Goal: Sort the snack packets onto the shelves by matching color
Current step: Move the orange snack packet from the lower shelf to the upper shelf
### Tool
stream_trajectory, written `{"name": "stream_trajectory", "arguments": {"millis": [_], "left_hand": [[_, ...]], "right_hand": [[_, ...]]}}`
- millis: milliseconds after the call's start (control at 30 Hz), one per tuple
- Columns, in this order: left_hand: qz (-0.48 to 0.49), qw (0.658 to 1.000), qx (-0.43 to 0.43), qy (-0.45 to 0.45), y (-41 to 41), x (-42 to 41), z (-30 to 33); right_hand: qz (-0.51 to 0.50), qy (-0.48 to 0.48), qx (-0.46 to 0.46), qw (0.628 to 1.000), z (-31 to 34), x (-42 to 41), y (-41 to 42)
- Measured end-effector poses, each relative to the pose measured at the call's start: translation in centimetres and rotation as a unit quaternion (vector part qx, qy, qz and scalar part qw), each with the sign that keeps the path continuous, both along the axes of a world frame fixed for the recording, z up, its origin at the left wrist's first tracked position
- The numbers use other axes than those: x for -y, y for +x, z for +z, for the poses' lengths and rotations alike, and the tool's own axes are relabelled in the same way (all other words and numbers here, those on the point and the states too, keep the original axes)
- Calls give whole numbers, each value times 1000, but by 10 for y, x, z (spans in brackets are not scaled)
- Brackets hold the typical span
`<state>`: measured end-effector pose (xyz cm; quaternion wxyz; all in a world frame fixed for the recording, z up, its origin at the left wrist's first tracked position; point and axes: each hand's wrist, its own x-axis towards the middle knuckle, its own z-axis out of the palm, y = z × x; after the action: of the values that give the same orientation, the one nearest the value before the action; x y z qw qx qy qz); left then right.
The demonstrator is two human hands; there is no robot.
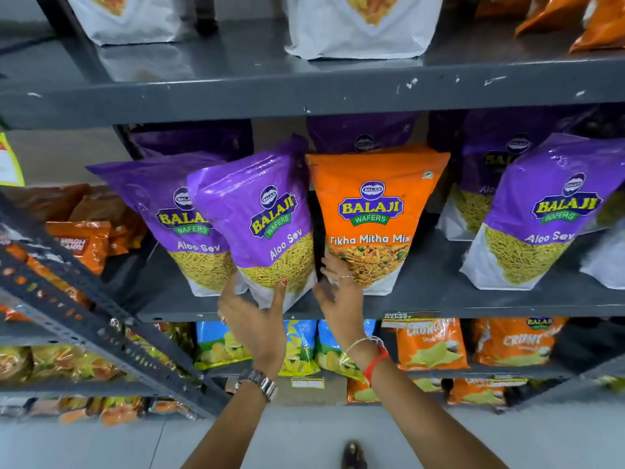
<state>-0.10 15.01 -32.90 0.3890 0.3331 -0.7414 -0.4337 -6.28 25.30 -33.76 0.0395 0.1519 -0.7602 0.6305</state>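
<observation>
An orange Tikha Mitha Mix packet (373, 211) stands upright on the grey middle shelf (439, 302) among purple Aloo Sev packets. My left hand (257, 319) grips the bottom of a tilted purple Aloo Sev packet (260, 214), thumb on its front. My right hand (338, 296) has its fingers spread against the lower left edge of the orange packet, touching it without a clear grip. Another purple packet (169, 211) leans behind the held one, and one more purple packet (541, 214) stands to the right.
White packets (362, 25) sit on the top shelf, with orange packets (575, 22) at its right. Below are blue-yellow chip packets (220, 343) and orange chip packets (429, 343). A second rack (101, 326) with orange packets angles in from the left.
</observation>
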Motion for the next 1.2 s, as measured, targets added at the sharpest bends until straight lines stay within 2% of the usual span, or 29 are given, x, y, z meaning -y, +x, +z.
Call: {"name": "stream_trajectory", "arguments": {"millis": [67,100,167,233,300,367,467,567,633,967,1200], "left_hand": [[53,998,-20,-40,2,-7,-6],[44,996,-49,-52,2,-14,-6],[-75,989,-112,-65,0,-31,-1],[-222,964,-118,-89,-6,-47,9],[-312,941,-105,-77,-17,-59,15],[-345,934,-89,-18,-29,-66,14],[-376,921,-57,82,-44,-71,16],[-387,906,-39,164,-57,-70,20],[-376,908,-15,186,-64,-65,18],[-365,916,36,161,-53,-59,31],[-351,923,-26,153,6,-55,39]], "right_hand": [[-79,-60,-5,995,3,-18,5],[-129,-87,-10,988,4,-28,3],[-210,-119,-25,970,5,-48,-5],[-242,-92,-23,966,5,-63,-18],[-234,-41,-2,971,4,-75,-32],[-195,-11,34,980,3,-84,-44],[-107,-17,74,991,2,-93,-57],[-26,-11,112,993,6,-98,-63],[8,-1,134,991,9,-99,-62],[-9,25,118,993,20,-101,-34],[-15,47,70,996,45,-101,24]]}}
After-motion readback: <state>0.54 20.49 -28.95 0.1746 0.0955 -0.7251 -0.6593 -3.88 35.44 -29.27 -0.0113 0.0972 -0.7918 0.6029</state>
